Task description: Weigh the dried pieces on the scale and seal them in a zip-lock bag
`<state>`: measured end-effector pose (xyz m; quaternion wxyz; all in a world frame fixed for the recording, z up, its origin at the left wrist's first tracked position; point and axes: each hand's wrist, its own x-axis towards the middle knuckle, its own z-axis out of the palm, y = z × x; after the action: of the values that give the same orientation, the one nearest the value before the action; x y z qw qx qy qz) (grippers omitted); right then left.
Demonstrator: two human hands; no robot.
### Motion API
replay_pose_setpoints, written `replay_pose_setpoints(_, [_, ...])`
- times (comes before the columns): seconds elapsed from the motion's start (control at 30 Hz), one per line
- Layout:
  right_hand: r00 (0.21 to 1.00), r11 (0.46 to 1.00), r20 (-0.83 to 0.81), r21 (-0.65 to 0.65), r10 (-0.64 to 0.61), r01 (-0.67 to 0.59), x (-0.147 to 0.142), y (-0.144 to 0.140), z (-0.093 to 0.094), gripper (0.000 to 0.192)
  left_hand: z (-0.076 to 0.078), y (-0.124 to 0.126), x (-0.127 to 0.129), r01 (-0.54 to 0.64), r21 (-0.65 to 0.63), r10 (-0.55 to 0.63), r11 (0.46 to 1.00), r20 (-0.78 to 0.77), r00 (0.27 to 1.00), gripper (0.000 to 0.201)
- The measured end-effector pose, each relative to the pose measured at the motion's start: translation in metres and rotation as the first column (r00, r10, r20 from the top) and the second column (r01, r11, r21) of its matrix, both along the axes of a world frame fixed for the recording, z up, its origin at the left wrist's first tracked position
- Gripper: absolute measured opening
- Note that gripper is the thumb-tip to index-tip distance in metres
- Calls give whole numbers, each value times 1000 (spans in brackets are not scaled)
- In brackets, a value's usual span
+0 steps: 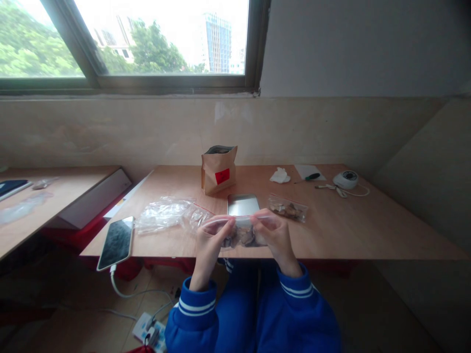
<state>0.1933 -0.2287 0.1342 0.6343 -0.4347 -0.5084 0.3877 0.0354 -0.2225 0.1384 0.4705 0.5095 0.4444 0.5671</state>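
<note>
Both hands pinch the top edge of a clear zip bag point(245, 238) with brown, dried-looking pieces inside. My left hand point(213, 235) is closed on the left part of the edge, and my right hand point(271, 234) on the right part. The bag hangs at the table's front edge, before a flat silver tray-like object point(243, 203). To the right lies another zip bag point(287, 208) of brown pieces. Clear plastic bags point(165, 214) are heaped on the left. An open brown paper pouch point(220, 169) with a red label stands behind.
A charging phone point(116, 241) juts over the table's left front corner, its white cable running down to a power strip point(150, 331). Crumpled tissue point(280, 175), a green-handled screwdriver point(312, 176) and a white dome camera point(345, 180) with cable lie at the back right.
</note>
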Motion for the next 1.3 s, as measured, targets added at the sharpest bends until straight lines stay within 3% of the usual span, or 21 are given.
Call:
replay_pose_setpoints(0.2, [999,999,-26,-37,-35,34,-7,4,2,21,-1,2,3,-83,56,85,995,-35,996,22])
replay_pose_setpoints(0.33, [995,997,-89,-71,36,-43,-9,8,-1,22,-3,2,2,-99,47,101,994,-42,994,24])
replay_pose_setpoints(0.47, [984,980,-83,-106,160,-168,-6,7,-6,25,0,0,0,-46,32,47,998,-29,998,25])
replay_pose_setpoints(0.7, [997,994,19,-79,74,-72,-10,5,-9,24,4,-3,-3,132,-43,-130,990,46,990,34])
replay_pose_setpoints(1.07, [1000,998,15,-62,-16,17,-25,7,-17,24,-8,-1,-2,7,-70,-5,998,39,999,29])
replay_pose_setpoints(1.3, [995,985,-46,-140,90,-96,-25,9,-20,26,-9,-1,5,-49,-10,49,999,-1,999,25])
